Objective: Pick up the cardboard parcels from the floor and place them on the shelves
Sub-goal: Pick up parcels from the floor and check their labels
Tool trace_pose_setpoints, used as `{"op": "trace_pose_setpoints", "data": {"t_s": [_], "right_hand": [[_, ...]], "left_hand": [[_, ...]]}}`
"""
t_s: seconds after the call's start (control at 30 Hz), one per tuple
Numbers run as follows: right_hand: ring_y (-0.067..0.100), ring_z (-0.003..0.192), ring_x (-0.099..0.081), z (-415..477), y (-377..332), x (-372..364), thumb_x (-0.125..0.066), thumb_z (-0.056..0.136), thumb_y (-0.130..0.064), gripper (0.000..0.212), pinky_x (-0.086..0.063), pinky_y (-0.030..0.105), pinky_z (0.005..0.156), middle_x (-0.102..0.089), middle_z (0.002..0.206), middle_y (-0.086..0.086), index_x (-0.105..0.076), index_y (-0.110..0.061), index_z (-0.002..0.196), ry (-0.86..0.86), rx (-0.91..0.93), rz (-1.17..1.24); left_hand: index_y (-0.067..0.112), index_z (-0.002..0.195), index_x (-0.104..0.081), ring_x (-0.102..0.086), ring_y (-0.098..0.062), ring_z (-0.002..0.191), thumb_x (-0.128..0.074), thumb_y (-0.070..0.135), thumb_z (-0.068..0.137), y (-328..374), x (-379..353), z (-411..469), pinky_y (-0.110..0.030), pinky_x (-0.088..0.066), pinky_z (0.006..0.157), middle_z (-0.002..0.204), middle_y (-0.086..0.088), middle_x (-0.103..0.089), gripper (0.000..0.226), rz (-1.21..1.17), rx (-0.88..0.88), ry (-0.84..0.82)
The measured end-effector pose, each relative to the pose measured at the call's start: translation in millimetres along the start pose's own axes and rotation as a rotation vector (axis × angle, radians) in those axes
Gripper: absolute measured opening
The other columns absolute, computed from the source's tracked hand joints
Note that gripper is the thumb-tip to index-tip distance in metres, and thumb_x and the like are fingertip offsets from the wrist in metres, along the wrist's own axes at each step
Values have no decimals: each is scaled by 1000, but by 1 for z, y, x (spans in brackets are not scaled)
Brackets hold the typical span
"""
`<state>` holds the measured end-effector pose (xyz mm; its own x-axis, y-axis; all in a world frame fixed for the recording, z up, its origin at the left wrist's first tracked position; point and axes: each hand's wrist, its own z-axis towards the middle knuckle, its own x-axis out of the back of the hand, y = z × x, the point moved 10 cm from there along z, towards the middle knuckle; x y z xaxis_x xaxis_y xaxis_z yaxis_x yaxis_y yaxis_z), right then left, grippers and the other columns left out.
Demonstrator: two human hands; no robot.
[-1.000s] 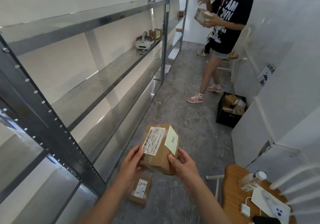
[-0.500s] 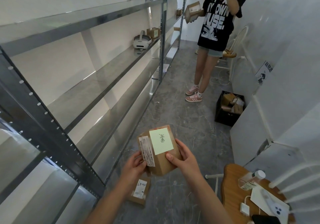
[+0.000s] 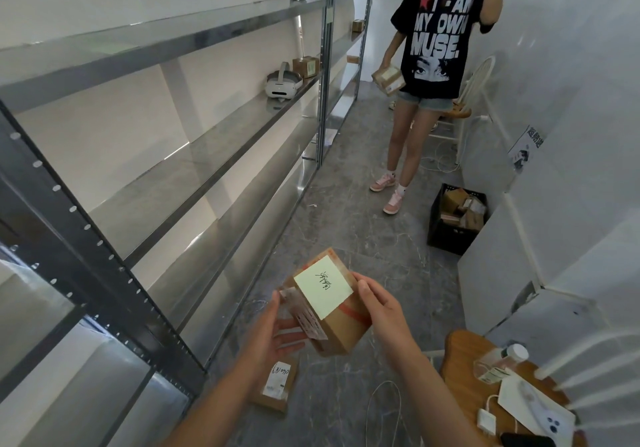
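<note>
T-shirt: "I AM MY OWN MUSE."; floor parcel label, prob. "040181"; sticky note handwriting illegible.

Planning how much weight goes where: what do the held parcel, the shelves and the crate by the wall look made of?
Held parcel: brown corrugated-looking cardboard, matte, taped, with a pale yellow paper note. Shelves: likely steel, smooth grey and reflective, on dark perforated uprights. Crate: probably black plastic, dull finish.

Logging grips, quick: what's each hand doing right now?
Left hand: supporting the cardboard parcel from its side.
Right hand: gripping the same parcel.
</note>
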<state>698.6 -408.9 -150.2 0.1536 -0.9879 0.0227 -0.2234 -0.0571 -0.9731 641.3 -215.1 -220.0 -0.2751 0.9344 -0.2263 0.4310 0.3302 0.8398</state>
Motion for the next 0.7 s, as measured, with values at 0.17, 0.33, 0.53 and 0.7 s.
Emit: {"op": "trace_pose_setpoints", "data": {"t_s": [0.17, 0.33, 0.53, 0.7], "right_hand": [[-6, 96, -62, 5, -24, -3, -48, 101, -19, 28, -47, 16, 81, -71, 109, -17, -70, -35, 110, -54, 90, -156], [-12, 92, -60, 13, -30, -6, -49, 100, -11, 31, -45, 6, 76, -70, 112, -13, -69, -26, 117, -119, 143, -311], [2, 108, -55, 14, -35, -13, -51, 99, -13, 32, -41, 15, 88, -68, 114, -14, -70, -32, 115, -157, 180, -392], [13, 118, -40, 14, -51, -18, -53, 98, -17, 31, -26, 15, 93, -59, 115, -15, -68, -43, 103, -73, 270, -470]], "left_hand": [[32, 139, -42, -73, -36, 102, -39, 75, 75, -3, -16, -2, -48, -57, 92, 122, -25, -66, 77, -25, 32, -80], [29, 146, -38, -66, -36, 115, -37, 82, 74, -8, -21, 0, -51, -50, 103, 128, -25, -62, 90, -61, 80, -173], [15, 132, -58, -65, -35, 116, -60, 72, 64, -13, -24, -5, -51, -45, 109, 124, -24, -67, 89, -147, 60, -122], [11, 122, -64, -64, -39, 116, -61, 63, 79, -20, -29, -15, -52, -45, 107, 119, -26, -69, 68, -324, 59, -33]]}}
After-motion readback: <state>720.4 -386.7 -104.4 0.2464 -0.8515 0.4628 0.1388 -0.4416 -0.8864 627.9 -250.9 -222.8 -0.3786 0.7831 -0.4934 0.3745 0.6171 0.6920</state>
